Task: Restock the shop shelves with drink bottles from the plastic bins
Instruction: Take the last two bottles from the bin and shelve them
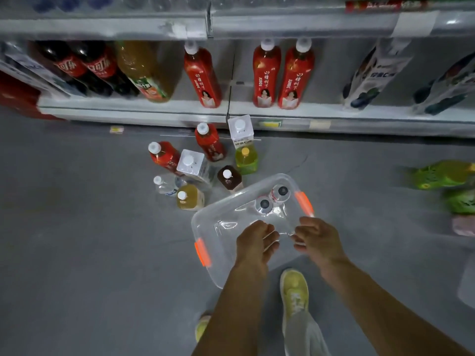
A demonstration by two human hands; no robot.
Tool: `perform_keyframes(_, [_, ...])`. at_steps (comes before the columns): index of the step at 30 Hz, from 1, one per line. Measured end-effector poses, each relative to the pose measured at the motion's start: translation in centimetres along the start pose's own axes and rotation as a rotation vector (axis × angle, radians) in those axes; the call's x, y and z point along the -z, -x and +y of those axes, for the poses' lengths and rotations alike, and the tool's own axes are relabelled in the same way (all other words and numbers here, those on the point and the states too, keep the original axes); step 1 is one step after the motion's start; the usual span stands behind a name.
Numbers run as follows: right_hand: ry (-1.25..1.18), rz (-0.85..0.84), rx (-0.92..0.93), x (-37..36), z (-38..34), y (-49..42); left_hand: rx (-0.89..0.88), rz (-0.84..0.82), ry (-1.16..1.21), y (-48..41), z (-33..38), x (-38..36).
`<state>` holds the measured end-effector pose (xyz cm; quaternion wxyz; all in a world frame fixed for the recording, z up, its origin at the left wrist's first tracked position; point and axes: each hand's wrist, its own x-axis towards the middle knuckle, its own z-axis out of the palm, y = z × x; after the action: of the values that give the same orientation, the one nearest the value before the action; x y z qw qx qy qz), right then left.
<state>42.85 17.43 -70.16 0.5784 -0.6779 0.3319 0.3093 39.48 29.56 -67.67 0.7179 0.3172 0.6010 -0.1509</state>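
A clear plastic bin (205, 222) with orange handle clips sits on the grey floor, tilted diagonally. Two clear bottles with dark caps (273, 199) stand in its far corner. My left hand (255, 240) and my right hand (314, 236) are over the bin's near long rim, fingers curled at the rim. Just beyond the bin, several bottles (203, 165) stand on the floor: red juice, white square ones, yellow, brown and clear. The bottom shelf (144, 107) carries cola, tea and red juice bottles (282, 75).
Green packages (444, 176) lie on the floor at the right. White and blue pouches (372, 73) stand on the shelf's right part. My yellow shoes (295, 291) are below the bin. A gap lies between the red juice bottles on the shelf.
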Motion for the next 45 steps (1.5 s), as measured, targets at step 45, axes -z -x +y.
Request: perform_keyframes(45, [0.484, 0.033, 0.781, -7.4, 17.8, -33.4, -0.770, -0.119, -0.485, -39.6, -7.8, 3.0])
